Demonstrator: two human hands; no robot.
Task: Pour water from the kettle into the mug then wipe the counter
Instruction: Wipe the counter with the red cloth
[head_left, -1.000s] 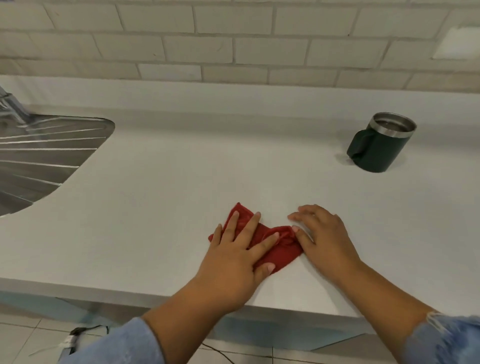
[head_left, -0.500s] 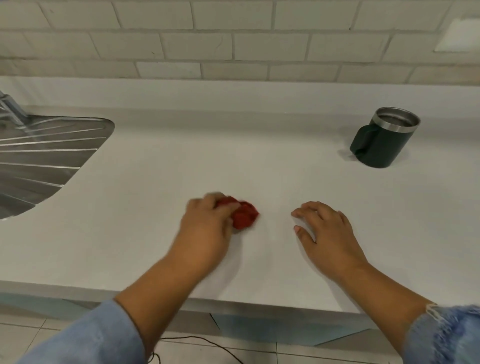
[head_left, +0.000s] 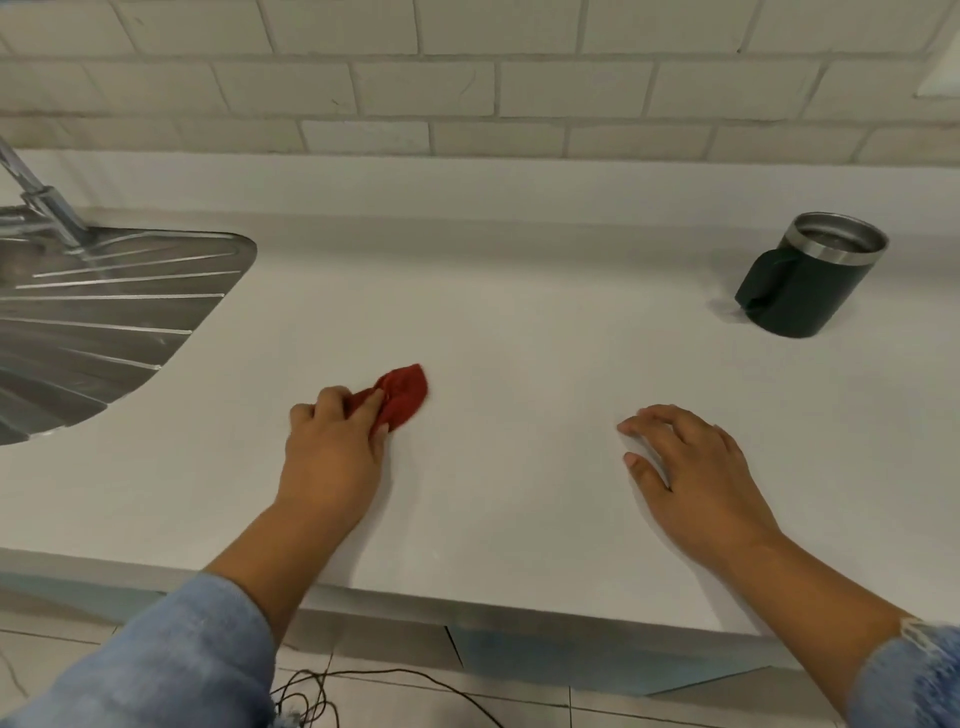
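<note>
My left hand (head_left: 332, 457) is closed around a bunched red cloth (head_left: 402, 392), pressing it on the white counter (head_left: 519, 338) a little left of centre. Part of the cloth sticks out past my fingers to the upper right. My right hand (head_left: 691, 473) rests flat on the counter to the right, fingers spread, holding nothing. A dark green mug (head_left: 810, 275) with a steel rim stands upright at the back right, its handle turned to the left. No kettle is in view.
A steel sink drainboard (head_left: 98, 332) with a tap (head_left: 47, 202) fills the left edge. A tiled wall (head_left: 467, 88) runs behind the counter. The counter's front edge (head_left: 467, 603) is near my forearms, with a thin cable (head_left: 363, 686) on the floor below.
My left hand gathered the spread cloth into a bunch and slid it left and away from my right hand. My right hand let go of the cloth and stayed put.
</note>
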